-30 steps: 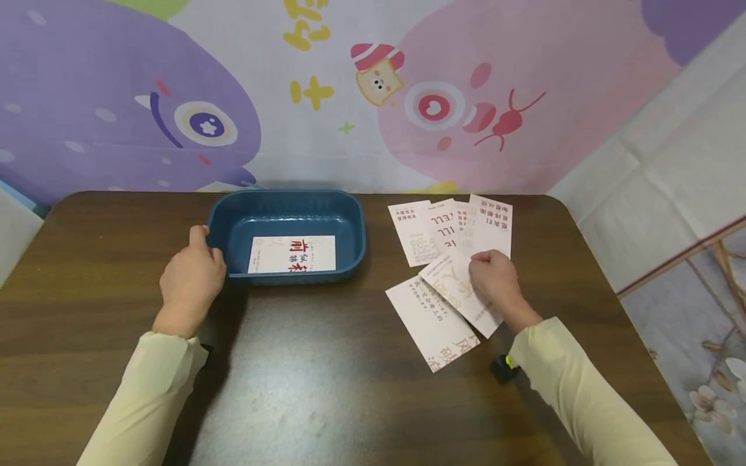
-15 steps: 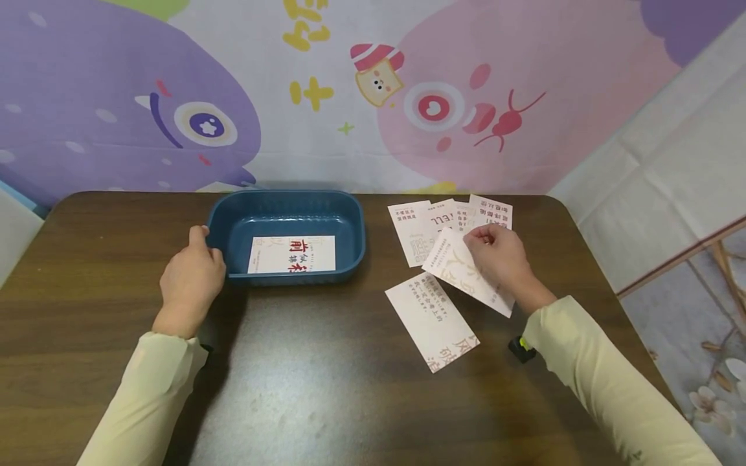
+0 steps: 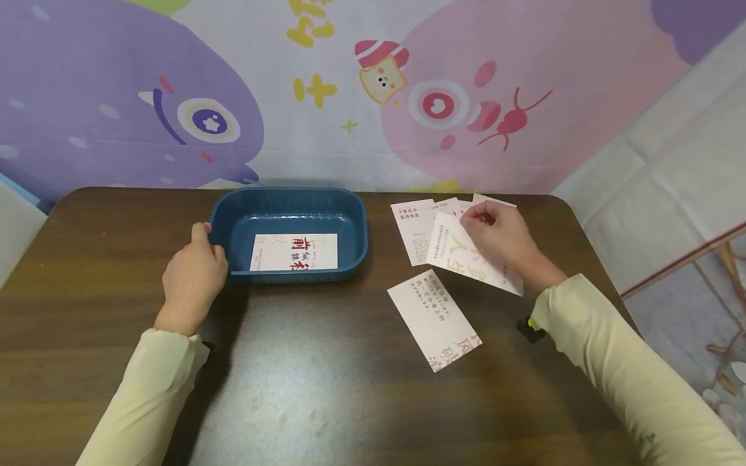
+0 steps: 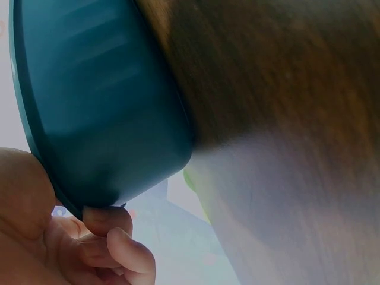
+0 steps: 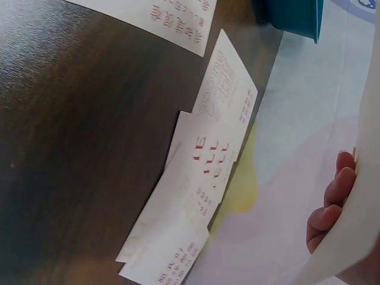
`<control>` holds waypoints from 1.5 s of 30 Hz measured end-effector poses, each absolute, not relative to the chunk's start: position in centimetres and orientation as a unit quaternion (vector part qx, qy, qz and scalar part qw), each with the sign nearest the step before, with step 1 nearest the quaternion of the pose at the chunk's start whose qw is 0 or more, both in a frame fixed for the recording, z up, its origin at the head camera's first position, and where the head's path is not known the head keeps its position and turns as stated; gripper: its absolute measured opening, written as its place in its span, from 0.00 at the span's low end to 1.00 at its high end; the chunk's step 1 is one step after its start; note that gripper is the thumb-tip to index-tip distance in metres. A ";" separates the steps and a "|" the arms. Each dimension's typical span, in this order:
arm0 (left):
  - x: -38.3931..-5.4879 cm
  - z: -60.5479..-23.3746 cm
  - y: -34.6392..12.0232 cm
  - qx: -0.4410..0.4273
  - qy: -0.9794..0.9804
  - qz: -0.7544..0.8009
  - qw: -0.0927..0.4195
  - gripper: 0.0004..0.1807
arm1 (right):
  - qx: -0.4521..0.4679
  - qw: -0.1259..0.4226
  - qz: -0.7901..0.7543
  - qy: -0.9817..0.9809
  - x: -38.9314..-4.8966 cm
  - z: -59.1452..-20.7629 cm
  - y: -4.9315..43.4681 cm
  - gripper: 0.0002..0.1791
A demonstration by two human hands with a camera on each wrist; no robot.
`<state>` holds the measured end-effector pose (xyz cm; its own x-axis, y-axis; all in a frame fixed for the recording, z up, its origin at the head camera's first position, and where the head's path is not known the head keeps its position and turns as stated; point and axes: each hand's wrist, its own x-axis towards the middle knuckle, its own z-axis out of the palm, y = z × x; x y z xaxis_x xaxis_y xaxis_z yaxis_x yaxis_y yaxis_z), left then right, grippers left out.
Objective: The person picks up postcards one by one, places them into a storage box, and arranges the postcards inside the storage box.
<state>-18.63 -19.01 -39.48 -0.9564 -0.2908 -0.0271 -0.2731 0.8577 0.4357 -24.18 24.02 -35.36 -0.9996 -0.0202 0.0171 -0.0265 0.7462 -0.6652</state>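
Note:
At the left side of a blue plastic basin [image 3: 291,277], my left hand [image 3: 194,275] grips the rim; the left wrist view shows thumb and curled fingers pinching the basin's edge [image 4: 113,119]. A white card with red and grey characters [image 3: 294,252] lies inside the basin. My right hand [image 3: 507,243] pinches a white card with gold characters [image 3: 466,255] by its upper edge, tilted above the table. In the right wrist view this card [image 5: 356,219] appears as a pale sheet with curled fingers [image 5: 338,187] behind it.
Several overlapping printed cards [image 3: 412,226] lie at the back right of the brown wooden table [image 3: 326,388]. One more white card [image 3: 434,320] lies nearer the front. A cartoon-printed cloth [image 3: 326,149] hangs behind the table.
My right hand has lifted the gold-lettered card off the table and moved up and back with it, turning it flatter. The left hand keeps its hold on the basin.

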 end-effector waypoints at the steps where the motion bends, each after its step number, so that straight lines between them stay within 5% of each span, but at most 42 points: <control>1: -18.6 -39.5 -19.0 0.145 -0.964 -0.223 0.021 0.24 | 0.015 0.002 0.357 -0.934 -24.3 -35.3 24.0 0.12; 24: -18.6 -39.5 -19.1 0.140 -0.964 -0.223 0.021 0.25 | 0.067 -0.078 0.392 -0.914 -25.3 -33.0 20.1 0.12; 45: -18.6 -39.5 -19.1 0.143 -0.963 -0.226 0.015 0.25 | 0.085 -0.073 0.405 -0.907 -26.1 -33.0 17.7 0.10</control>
<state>-18.56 -19.14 -39.51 -0.9587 -0.2821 -0.0353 -0.2683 0.8568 0.4404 -26.08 17.66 -33.01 -0.9750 -0.2127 -0.0644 -0.0941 0.6576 -0.7474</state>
